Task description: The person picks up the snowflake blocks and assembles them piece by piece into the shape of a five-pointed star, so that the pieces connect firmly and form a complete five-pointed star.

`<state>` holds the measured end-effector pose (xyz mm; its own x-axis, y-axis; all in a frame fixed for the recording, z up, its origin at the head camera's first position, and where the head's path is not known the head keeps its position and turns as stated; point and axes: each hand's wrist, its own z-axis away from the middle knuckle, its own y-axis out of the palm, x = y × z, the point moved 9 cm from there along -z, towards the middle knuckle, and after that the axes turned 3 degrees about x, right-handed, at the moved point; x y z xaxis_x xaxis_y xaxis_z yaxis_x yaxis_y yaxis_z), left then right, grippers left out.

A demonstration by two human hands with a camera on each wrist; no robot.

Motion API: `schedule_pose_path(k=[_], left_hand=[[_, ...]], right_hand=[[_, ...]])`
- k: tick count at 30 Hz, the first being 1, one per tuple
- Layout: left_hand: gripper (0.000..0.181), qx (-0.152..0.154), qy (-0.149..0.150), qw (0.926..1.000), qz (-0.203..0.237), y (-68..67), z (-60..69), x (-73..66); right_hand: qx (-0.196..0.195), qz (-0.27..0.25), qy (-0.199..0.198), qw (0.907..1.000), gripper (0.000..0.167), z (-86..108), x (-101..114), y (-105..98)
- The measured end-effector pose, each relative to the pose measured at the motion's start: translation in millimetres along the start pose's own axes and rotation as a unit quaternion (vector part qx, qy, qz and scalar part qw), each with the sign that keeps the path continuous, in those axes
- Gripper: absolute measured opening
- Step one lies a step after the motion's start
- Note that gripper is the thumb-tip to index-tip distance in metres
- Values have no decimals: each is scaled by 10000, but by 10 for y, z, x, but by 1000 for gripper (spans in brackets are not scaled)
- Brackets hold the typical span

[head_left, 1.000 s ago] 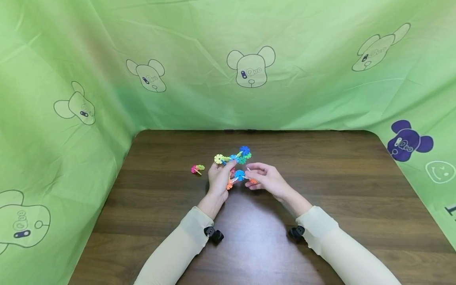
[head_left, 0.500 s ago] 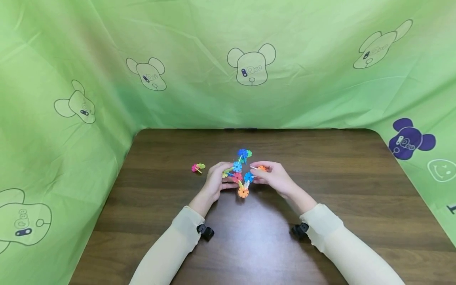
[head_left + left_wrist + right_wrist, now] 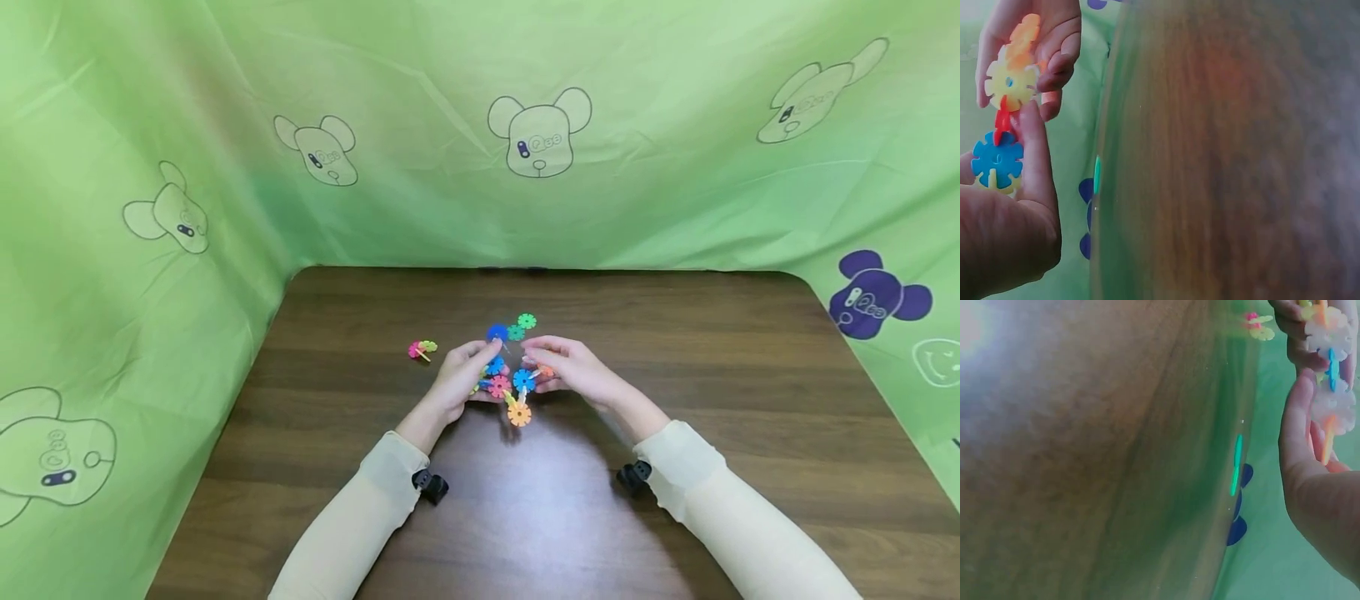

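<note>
Notched snowflake discs, linked edge to edge into a bent chain (image 3: 519,414), hang between both hands. My left hand (image 3: 453,383) holds its left side, where a pink disc (image 3: 498,386) and light blue disc (image 3: 494,365) show. A dark blue disc (image 3: 497,332) is at my left thumb tip. My right hand (image 3: 573,375) pinches the right side by an orange disc (image 3: 546,370), beside a blue disc (image 3: 524,381). In the left wrist view, yellow (image 3: 1010,84), red and blue discs interlock. White discs (image 3: 1333,409) show by my fingers in the right wrist view. Fingers hide some discs.
Two green discs (image 3: 516,333) appear to lie on the wooden table (image 3: 675,350) just beyond my hands. A small joined pink and yellow-green cluster (image 3: 422,350) lies to the left. A green printed curtain (image 3: 420,208) surrounds the table's back and sides.
The chain has turned and come nearer, its orange disc now pointing toward me. The dark blue disc has shifted left to my left thumb. The green discs stay near the same spot.
</note>
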<state>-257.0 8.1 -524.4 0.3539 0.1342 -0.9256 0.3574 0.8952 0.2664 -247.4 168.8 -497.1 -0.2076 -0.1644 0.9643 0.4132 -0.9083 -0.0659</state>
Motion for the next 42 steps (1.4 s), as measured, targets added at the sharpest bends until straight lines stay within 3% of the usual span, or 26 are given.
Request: schedule_pose_path(k=[4,7,9,11,13,16,19,21,23,25,28,32,35,39,42], left_hand=[[46,-130,20,9999,75,-64,18,-20],[47,-225,10,9997,133,-110,31,-28],[48,-283,-1,9994,178,-136,44,-32],[49,-342,-5,9992,217,-154,54,-34],[49,-388,-27,9990,234,-161,67,-36],[47,-423,-50,9988,254,-160,75,-40],[46,-426,-38,9988,240,-159,81,-58],[45,-417,-6,9989,217,-160,83,-76],[44,-406,38,9990,175,-162,82,-99],[43,-403,54,9990,169,-166,82,-114],[45,-404,41,9990,178,-166,77,-117],[45,-431,27,9988,214,-147,69,-103],[40,-468,50,9986,247,-140,61,-102],[34,-531,103,9981,301,-132,55,-125],[33,-655,194,9971,338,-142,51,-153]], right_hand=[[-100,416,168,9989,61,-112,20,-93],[-486,1406,177,9887,56,-281,21,-293],[-769,2264,148,9709,48,-414,33,-439],[-933,3184,89,9433,44,-553,48,-547],[-942,3889,19,9164,44,-666,80,-596],[-799,4605,-63,8841,47,-780,123,-604],[-646,4994,-113,8639,45,-849,142,-591],[-583,5088,-119,8588,42,-880,144,-587],[-514,5048,-142,8616,40,-914,142,-576],[-432,4912,-133,8699,38,-949,132,-563],[-343,4553,-46,8897,37,-973,105,-561],[-502,3921,140,9184,34,-914,58,-620],[-807,3429,128,9358,31,-803,79,-670],[-1280,2905,-203,9481,29,-535,294,-690],[-1415,2428,-503,9584,27,-305,500,-593]])
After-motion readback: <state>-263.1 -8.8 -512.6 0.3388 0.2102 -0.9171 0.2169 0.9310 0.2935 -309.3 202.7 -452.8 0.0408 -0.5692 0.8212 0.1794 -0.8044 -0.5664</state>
